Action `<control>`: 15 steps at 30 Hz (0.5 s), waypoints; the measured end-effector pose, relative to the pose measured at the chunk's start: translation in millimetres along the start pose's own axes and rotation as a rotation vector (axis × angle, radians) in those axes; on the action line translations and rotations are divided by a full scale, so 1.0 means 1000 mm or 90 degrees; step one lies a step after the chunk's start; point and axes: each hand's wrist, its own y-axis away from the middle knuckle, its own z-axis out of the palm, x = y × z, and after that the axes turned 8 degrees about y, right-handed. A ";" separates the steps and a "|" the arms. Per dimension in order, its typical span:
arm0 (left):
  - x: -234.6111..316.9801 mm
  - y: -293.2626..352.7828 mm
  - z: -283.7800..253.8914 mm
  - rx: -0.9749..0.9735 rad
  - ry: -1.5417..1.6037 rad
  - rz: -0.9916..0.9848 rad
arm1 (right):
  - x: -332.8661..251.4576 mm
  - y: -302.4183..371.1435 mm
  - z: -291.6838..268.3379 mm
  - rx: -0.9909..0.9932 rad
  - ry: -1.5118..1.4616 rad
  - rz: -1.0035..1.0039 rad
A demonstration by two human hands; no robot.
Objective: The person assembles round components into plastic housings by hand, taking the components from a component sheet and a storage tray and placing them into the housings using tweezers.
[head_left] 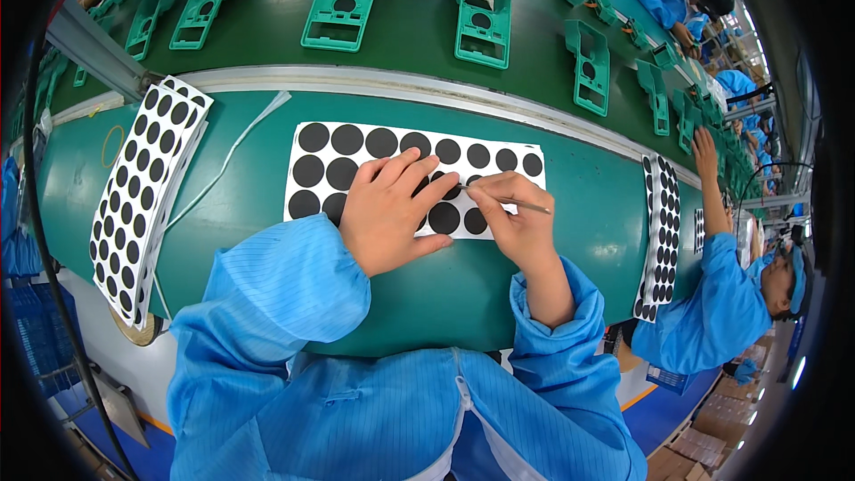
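A white sheet [326, 155] with rows of black round stickers lies on the green work table in front of me. My left hand [387, 216] rests flat on it, fingers spread over the middle stickers. Pinched in my right hand [518, 221] are thin metal tweezers [532, 207], held at a low slant. Their tip meets a black sticker [454, 189] beside my left fingertips; whether its edge is lifted I cannot tell. Part of the sheet is hidden beneath both hands.
Stacked sticker sheets [147, 178] lie at the left; more sheets [660, 245] are at the right. A pale strap [230, 156] crosses the table. Beyond a metal rail, green plastic housings [484, 36] lie on a dark conveyor [267, 36]. A co-worker [712, 303] reaches toward it at right.
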 end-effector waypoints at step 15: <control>0.007 -0.010 -0.011 -0.051 -0.008 -0.027 | 0.019 -0.009 -0.036 0.165 -0.567 0.305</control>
